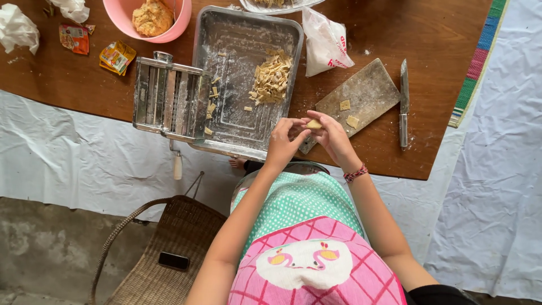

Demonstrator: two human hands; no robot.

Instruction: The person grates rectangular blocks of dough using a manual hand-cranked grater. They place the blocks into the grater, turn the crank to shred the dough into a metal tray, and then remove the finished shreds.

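Both the left hand (283, 141) and the right hand (333, 137) pinch a small dough piece (314, 123) between their fingertips, held just above the surface's (429, 34) near edge, beside the floured board (367, 90).

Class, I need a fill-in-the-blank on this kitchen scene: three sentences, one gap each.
1. Both hands pinch a small piece of ____.
2. The knife lies just right of the cutting ____.
3. The pile of cut pieces sits in the metal ____.

Missing words: dough; board; tray
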